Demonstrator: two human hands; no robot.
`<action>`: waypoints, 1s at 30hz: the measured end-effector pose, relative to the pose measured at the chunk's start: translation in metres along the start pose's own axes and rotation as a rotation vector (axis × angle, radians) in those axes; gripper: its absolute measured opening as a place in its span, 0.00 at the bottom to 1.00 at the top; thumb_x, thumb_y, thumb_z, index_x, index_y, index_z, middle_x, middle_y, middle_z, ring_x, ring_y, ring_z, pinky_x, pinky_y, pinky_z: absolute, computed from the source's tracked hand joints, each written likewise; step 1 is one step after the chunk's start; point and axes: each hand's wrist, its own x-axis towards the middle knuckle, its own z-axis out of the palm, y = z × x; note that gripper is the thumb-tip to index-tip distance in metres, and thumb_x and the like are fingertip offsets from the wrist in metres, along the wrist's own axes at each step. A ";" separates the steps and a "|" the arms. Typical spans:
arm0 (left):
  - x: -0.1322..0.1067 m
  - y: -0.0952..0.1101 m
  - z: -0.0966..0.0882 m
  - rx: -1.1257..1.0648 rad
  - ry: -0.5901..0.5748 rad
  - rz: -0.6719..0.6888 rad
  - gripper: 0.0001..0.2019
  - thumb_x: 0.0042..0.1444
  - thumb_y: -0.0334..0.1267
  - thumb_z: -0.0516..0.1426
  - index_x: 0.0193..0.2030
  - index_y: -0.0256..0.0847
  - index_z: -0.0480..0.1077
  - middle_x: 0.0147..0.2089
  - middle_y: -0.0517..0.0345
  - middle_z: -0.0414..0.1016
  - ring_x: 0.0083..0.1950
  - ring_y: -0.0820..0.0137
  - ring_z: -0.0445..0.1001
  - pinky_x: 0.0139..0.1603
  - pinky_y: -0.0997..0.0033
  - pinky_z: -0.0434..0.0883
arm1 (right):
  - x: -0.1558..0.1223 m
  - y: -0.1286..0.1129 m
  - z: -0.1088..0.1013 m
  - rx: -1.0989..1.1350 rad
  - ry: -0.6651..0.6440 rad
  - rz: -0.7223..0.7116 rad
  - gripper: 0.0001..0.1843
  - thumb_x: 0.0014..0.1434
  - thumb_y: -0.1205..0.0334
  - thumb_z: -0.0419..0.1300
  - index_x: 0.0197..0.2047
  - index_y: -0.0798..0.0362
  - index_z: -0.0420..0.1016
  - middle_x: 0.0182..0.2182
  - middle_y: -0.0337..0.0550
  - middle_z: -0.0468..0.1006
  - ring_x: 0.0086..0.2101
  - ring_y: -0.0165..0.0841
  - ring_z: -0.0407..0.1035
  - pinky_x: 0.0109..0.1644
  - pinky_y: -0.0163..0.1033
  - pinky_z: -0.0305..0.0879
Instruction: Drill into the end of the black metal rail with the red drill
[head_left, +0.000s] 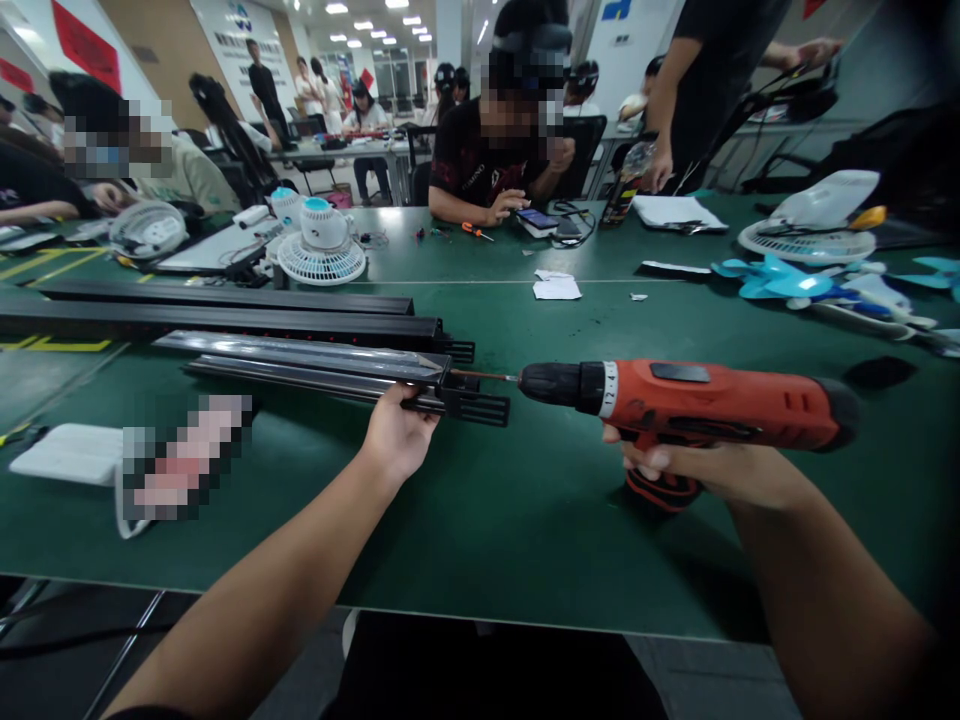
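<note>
My right hand (675, 465) is wrapped round the grip of a red and black cordless drill (720, 405), which lies level and points left. Its long thin bit (484, 376) reaches to the end of a dark metal profile (322, 365); whether the tip sits in a screw there is hidden. My left hand (401, 435) grips that profile from below near its right end, fingers mostly hidden behind it. A slotted black end piece (480, 408) sticks out beside the bit. Behind lie more long black profiles (225, 318) on the green table.
A white power bank (67, 455) and a blurred-out phone-like object (195, 460) lie at left. White fan parts (322, 255) and blue fan blades (780, 278) stand further back. Opposite sits a person (480, 150) with a phone, near an orange screwdriver (477, 232). White paper (557, 286) lies mid-table.
</note>
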 end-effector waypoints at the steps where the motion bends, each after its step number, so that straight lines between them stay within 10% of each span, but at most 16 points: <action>1: -0.002 0.000 0.002 0.000 0.003 0.001 0.09 0.61 0.26 0.58 0.44 0.43 0.76 0.42 0.54 0.84 0.41 0.66 0.82 0.44 0.67 0.79 | 0.000 0.000 0.000 0.007 0.004 0.006 0.12 0.60 0.53 0.84 0.46 0.44 0.96 0.37 0.44 0.91 0.26 0.31 0.81 0.31 0.34 0.87; 30: -0.001 0.000 -0.001 -0.004 -0.017 -0.003 0.09 0.60 0.26 0.60 0.44 0.43 0.76 0.42 0.55 0.84 0.41 0.66 0.82 0.45 0.66 0.79 | -0.001 0.003 -0.003 -0.037 0.019 0.024 0.12 0.59 0.53 0.85 0.45 0.44 0.96 0.33 0.43 0.90 0.27 0.35 0.83 0.31 0.37 0.88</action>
